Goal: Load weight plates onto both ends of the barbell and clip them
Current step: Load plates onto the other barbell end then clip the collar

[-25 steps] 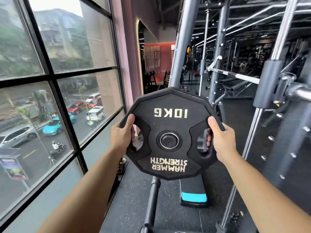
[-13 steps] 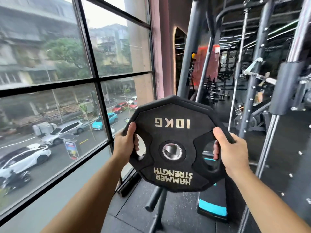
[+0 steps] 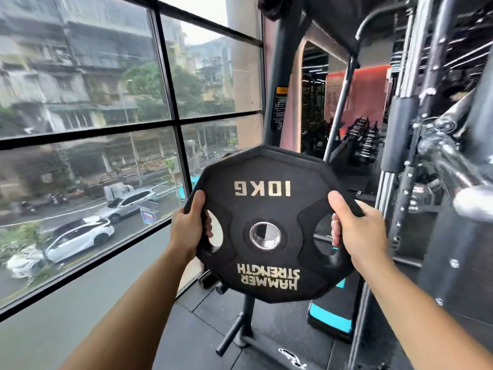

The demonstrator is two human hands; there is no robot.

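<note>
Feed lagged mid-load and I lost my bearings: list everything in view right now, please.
weight plate: one, black with pale upside-down 10KG lettering, centre, held in the air
barbell end: one, chrome, right edge, blurred
rack post: one, dark grey, behind the plate, top centre
stand: one, black, on the floor below the plate
pad: one, black with a blue band, floor at lower right
window: one, black-framed, left side
cars: at least two, white and silver, street outside
left grip: one, bare hand, curled round the plate's left handle hole
right grip: one, bare hand, curled round the plate's right handle hole
</note>
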